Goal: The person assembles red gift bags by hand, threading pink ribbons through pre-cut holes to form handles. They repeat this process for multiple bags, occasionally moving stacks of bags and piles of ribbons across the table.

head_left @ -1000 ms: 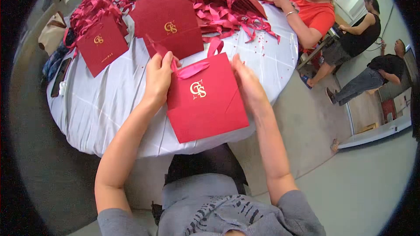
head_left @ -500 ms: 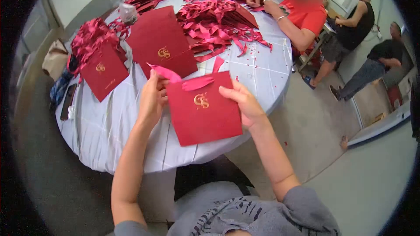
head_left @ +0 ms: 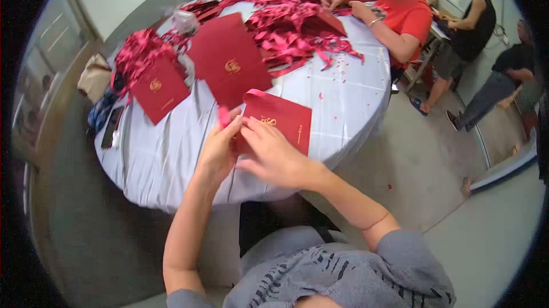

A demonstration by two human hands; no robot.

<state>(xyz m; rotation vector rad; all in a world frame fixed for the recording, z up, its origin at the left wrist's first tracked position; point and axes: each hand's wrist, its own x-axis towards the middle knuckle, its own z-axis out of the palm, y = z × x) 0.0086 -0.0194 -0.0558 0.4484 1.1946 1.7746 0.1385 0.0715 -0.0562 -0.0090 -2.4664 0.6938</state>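
Observation:
A red paper gift bag with gold lettering lies turned sideways over the table's near edge. Its pink ribbon handle loops up at the top side. My left hand is closed at the bag's left end, pinching the pink ribbon, part of which sticks up above the thumb. Across the bag's front reaches my right hand, its fingers stretched toward the left fingertips and its thumb apart. The two hands touch or nearly touch, and they cover the bag's left part.
A larger red bag and a smaller one with a ribbon heap stand on the round white-covered table. Behind lie more ribboned bags. A phone lies at left. A person in red works across; others stand at right.
The bag has turned from upright to sideways. My right hand has left its right edge and crossed over to the left hand. The view has shifted slightly.

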